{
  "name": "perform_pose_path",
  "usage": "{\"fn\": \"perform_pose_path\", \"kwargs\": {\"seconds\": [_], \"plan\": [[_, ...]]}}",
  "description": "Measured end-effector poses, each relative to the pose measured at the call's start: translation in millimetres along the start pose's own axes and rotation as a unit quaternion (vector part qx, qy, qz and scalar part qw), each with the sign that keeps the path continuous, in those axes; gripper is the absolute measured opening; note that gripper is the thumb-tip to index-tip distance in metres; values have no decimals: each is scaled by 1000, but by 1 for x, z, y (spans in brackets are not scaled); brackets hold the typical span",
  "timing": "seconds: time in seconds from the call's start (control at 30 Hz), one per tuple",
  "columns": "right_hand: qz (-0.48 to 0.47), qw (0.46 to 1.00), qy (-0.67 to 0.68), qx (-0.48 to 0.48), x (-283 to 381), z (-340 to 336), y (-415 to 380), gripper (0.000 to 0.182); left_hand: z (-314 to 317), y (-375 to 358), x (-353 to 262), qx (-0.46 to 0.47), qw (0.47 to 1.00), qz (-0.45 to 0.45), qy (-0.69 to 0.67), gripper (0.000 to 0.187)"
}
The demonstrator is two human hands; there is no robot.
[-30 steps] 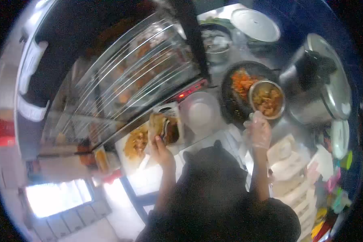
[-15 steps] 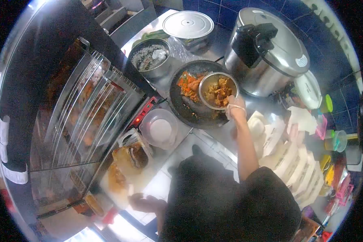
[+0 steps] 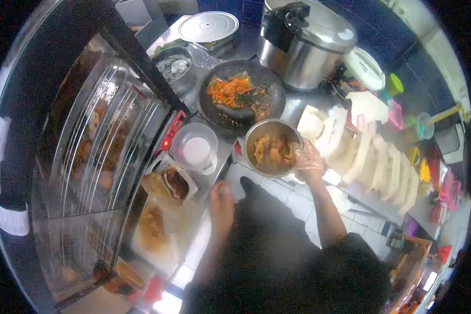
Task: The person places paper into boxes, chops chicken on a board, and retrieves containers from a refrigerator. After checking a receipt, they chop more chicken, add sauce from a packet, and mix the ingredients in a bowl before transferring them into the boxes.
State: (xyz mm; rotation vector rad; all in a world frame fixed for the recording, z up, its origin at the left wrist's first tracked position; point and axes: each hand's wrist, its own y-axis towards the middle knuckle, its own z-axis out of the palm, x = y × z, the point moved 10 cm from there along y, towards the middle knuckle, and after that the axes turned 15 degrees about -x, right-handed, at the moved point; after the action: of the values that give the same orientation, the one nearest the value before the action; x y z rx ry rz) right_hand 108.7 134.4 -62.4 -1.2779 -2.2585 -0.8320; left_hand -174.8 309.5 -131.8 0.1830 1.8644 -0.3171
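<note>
My right hand [image 3: 309, 162], in a clear glove, grips the right rim of a steel bowl [image 3: 271, 148] with pieces of brown food. The bowl is above the floor, just in front of a round dark stone mortar [image 3: 206, 107]. Orange-red chopped food [image 3: 230, 90] lies in the mortar. My left hand [image 3: 222, 201] is raised to the left of the bowl, near a clear plastic tub [image 3: 193, 147]; its fingers are blurred, and whether it holds anything is unclear.
A large steel cooker [image 3: 303, 57] stands behind the mortar. Paper food wrappers [image 3: 369, 157] are lined up on the right. A glass display case [image 3: 110, 146] and a tray of brown food [image 3: 154, 225] are on the left. Behind is a pot [image 3: 174, 68] beside a round lid [image 3: 208, 26].
The bowl in my right hand has moved from over the mortar towards me. My left hand has come up and forward. The view has shifted to the right.
</note>
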Motion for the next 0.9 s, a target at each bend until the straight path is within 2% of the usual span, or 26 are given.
{"fn": "perform_pose_path", "kwargs": {"seconds": [0.03,0.07,0.1,0.13,0.17,0.2,0.23,0.27,0.3,0.37,0.4,0.47,0.5,0.57,0.6,0.7,0.73,0.77,0.83,0.87,0.9], "plan": [[3,1000,-5,0,-4,6,-18,36,18,-5,-6,58,997,-43,-13,41],[32,994,87,-64,-3,-1,-37,35,34,-15,-7,116,989,-86,-25,43],[60,973,177,-132,-11,-6,-60,34,39,-21,-3,122,988,-86,-23,43],[132,953,272,7,-62,48,-88,42,54,-29,7,162,982,-99,5,44],[130,954,270,1,-47,39,-92,42,66,-33,19,200,973,-108,31,45],[168,947,274,6,-22,31,-98,43,72,-31,31,203,973,-106,30,45],[209,938,276,12,-11,26,-108,45,72,-24,29,171,984,3,56,44],[197,948,248,-15,-29,25,-117,46,71,-21,17,136,981,114,81,44],[193,948,251,-23,-10,12,-105,46,74,-18,-5,137,980,123,78,44],[157,949,257,-95,25,-29,-104,47,48,-32,-54,58,973,222,33,40],[164,947,258,-99,10,-23,-115,47,49,-33,-36,64,972,224,37,40],[17,958,271,-92,0,-6,-108,50,79,-11,11,111,971,184,104,41],[9,956,275,-99,19,-17,-96,50,85,-3,0,107,970,194,99,41],[190,976,73,-73,33,-38,-95,51,79,-4,-11,98,974,191,68,41],[170,971,159,-43,14,-15,-98,52,67,-13,-10,96,977,182,62,42],[177,975,132,-23,-3,3,-99,49,57,-17,-33,49,984,173,12,42],[109,963,224,-101,13,-8,-92,45,49,-25,-59,34,971,235,-22,42],[114,963,227,-88,6,3,-92,45,49,-23,-54,28,973,227,-12,42],[170,941,294,-5,-25,50,-102,41,62,-13,-6,68,981,122,137,39],[37,976,208,-49,-24,43,-104,36,54,-16,-17,-7,966,237,106,35],[25,975,213,-51,-25,52,-86,36,62,-5,-31,-17,965,243,100,35]]}}
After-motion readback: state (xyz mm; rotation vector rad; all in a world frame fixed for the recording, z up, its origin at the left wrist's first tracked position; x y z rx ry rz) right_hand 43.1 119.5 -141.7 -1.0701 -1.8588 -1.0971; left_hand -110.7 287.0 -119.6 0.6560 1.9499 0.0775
